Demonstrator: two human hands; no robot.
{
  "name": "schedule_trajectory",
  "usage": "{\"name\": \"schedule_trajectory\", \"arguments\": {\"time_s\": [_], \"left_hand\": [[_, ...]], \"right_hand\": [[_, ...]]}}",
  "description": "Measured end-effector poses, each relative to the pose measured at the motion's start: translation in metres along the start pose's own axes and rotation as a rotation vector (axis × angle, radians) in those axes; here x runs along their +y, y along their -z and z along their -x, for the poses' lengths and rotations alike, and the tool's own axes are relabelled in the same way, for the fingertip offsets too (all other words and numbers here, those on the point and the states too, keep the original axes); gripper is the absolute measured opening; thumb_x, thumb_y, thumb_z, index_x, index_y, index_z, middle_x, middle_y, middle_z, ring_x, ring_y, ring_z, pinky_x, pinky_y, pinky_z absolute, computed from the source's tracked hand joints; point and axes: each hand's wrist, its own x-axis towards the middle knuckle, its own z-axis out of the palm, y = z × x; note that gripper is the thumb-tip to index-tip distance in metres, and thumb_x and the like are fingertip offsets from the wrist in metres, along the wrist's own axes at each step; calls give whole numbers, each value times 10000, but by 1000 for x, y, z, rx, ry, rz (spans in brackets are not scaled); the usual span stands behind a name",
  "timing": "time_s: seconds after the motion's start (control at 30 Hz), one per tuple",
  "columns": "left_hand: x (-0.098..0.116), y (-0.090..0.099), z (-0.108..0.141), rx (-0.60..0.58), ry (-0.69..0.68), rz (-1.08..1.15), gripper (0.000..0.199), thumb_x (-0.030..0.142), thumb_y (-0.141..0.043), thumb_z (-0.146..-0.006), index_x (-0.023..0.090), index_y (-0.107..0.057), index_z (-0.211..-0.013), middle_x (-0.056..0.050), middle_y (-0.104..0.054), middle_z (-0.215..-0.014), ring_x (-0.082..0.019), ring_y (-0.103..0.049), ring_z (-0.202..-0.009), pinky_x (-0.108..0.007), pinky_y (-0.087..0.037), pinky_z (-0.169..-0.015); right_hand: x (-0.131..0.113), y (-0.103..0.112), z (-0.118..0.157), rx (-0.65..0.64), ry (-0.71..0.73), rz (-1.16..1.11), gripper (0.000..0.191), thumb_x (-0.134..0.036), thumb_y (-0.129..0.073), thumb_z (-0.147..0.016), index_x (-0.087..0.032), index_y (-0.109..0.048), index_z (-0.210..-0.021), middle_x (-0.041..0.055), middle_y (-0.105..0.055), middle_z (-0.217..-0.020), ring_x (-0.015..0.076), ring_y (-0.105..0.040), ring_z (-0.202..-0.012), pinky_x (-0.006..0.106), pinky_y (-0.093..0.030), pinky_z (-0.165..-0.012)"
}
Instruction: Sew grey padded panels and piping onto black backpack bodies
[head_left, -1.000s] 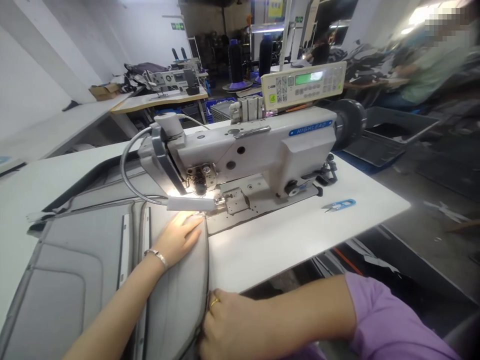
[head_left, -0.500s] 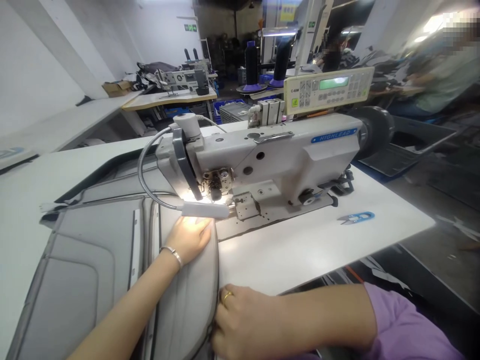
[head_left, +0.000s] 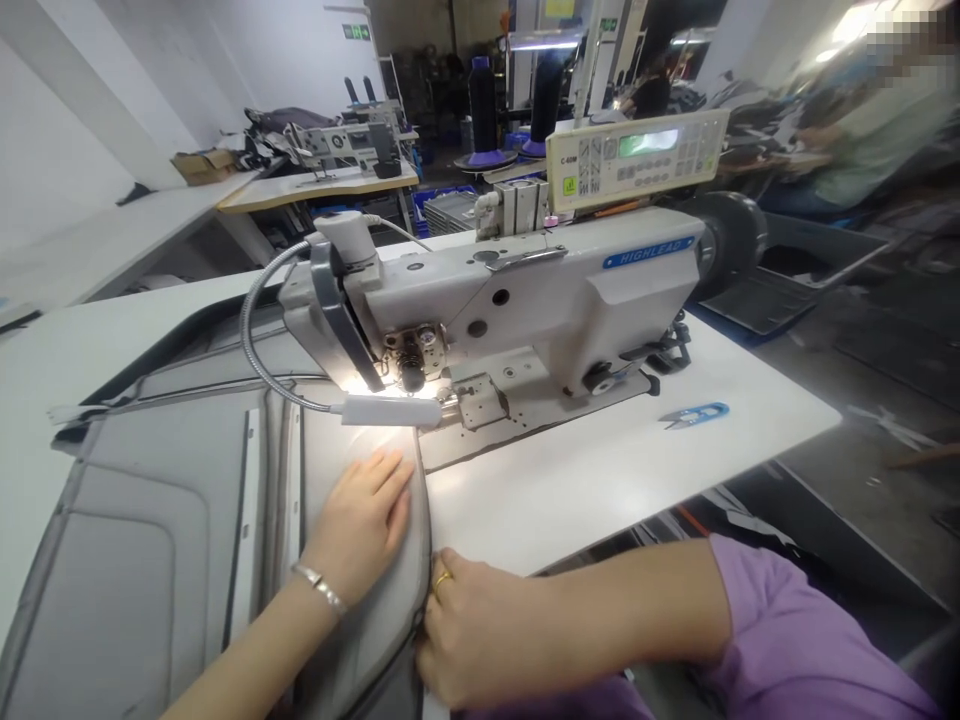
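A large grey padded fabric piece (head_left: 142, 530) with dark piped edges and pale strips covers the left part of the table. Its right edge runs up under the head of a sewing machine (head_left: 525, 300), where a small lamp (head_left: 390, 411) lights the needle area. My left hand (head_left: 364, 520) lies flat on the fabric just below the lamp, fingers stretched out. Lower down, my right hand (head_left: 480, 630) is closed on the curved dark edge of the fabric piece; its fingertips are partly hidden.
Blue thread snips (head_left: 694, 416) lie on the white table (head_left: 570, 490) to the right. A control panel (head_left: 637, 160) and thread cones (head_left: 484, 110) stand behind the machine. A grey bin (head_left: 795, 280) is beyond the table. A co-worker (head_left: 885, 130) sits at far right.
My left hand has slid back toward me over the fabric, away from the lamp. My right hand keeps its hold on the edge. The whole view has shifted slightly.
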Motion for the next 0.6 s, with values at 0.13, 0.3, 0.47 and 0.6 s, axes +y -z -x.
{"name": "schedule_trajectory", "arguments": {"time_s": [0.13,0.3,0.47,0.6], "left_hand": [[4,-4,5,-28,12,-47,337,201,-409,-865,157,-561,-1163,-112,-583,-1254,-306,-492,-1200,-522,-397,-1006],[-4,-4,-17,-68,3,-54,275,192,-412,-852,154,-586,-1061,-105,-617,-1159,-282,-530,-1119,-487,-405,-986],[-8,-1,-31,-48,-28,-133,232,190,-436,-837,163,-597,-1003,-110,-629,-1016,-261,-561,-964,-425,-451,-858],[-11,-2,-39,-21,-51,-258,194,205,-450,-837,176,-618,-928,-92,-619,-809,-248,-561,-765,-384,-427,-655]], "right_hand": [[3,-6,-1,20,11,-4,111,-190,-538,-800,-143,-578,-708,75,-586,-646,213,-538,-561,389,-375,-608],[14,-9,-5,80,26,3,141,-152,-517,-801,-135,-565,-669,64,-555,-599,194,-534,-538,346,-357,-543],[25,-11,-10,98,57,43,163,-147,-497,-808,-131,-578,-668,71,-562,-604,182,-523,-517,334,-353,-517],[34,-20,-13,165,71,56,168,-131,-495,-783,-139,-560,-628,53,-520,-570,167,-502,-494,305,-316,-481]]}}
